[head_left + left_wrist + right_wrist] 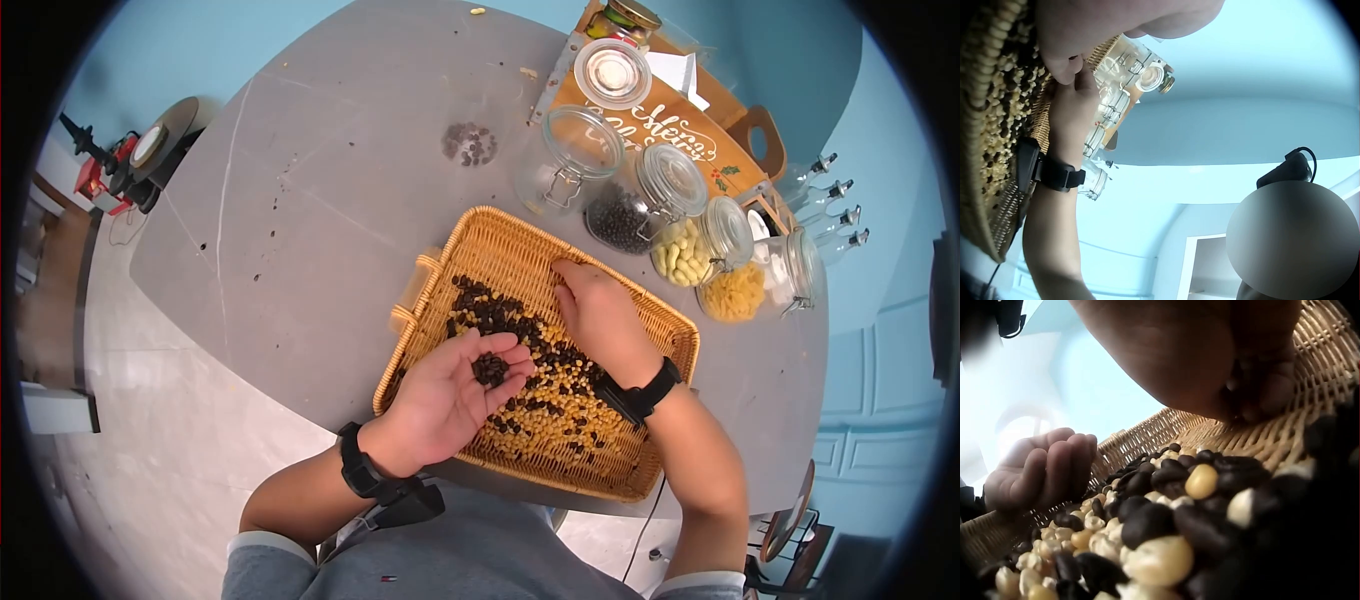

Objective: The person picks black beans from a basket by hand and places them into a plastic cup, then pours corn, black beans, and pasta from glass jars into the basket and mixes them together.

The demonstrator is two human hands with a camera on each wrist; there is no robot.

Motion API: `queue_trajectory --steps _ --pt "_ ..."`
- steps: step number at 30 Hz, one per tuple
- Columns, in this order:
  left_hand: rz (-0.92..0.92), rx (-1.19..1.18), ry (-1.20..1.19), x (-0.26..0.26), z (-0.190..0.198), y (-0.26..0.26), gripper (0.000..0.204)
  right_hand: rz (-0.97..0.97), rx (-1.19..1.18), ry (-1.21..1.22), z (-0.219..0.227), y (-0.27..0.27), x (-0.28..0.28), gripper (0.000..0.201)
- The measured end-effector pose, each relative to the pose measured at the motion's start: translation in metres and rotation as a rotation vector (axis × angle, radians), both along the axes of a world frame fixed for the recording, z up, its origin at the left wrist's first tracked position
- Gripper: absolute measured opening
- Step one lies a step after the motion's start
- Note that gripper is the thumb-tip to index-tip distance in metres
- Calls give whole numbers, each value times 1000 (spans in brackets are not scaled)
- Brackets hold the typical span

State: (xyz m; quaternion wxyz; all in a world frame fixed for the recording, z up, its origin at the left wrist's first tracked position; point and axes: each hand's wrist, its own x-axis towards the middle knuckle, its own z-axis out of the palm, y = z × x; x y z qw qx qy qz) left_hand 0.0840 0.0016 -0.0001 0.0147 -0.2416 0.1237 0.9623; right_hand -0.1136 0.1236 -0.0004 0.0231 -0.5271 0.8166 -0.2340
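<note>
Head: left hand (445, 400) is facing palm up over the basket (510, 238), fingers curling round a clump of dark beans (490, 369). Right hand (605, 320) is reaching in by the far wall, well apart from left. Corn (550, 430) and more beans are lying mixed in the basket, which is sitting on the table (340, 220); jars (570, 160) are standing beyond.

Left wrist: left hand is partly blocking right; fingertips are overlapping in view.

Right wrist: right fingers are bending inward; can't tell if they're gripping anything.
</note>
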Motion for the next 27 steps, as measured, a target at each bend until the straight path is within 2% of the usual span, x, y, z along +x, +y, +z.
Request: queue_trajectory --steps 5,7,14,17,19,22,27 --pt "-18 3 12 -1 -1 1 40 -91 43 -9 -3 -2 10 34" --pt "-27 -35 28 0 -4 1 46 -93 13 -3 -7 -2 10 34" --pt "-22 -35 50 1 -5 0 47 -56 -70 -87 -13 0 2 31" --pt "-20 -42 57 0 -4 1 46 -15 -12 -177 1 7 -5 26" --pt "1 -36 47 1 -4 0 45 201 50 -304 12 10 -13 24" --pt "24 -43 48 1 -4 1 45 302 96 -252 24 6 -7 24" --pt "27 -29 43 1 -1 1 39 329 222 -215 18 -2 -1 21"
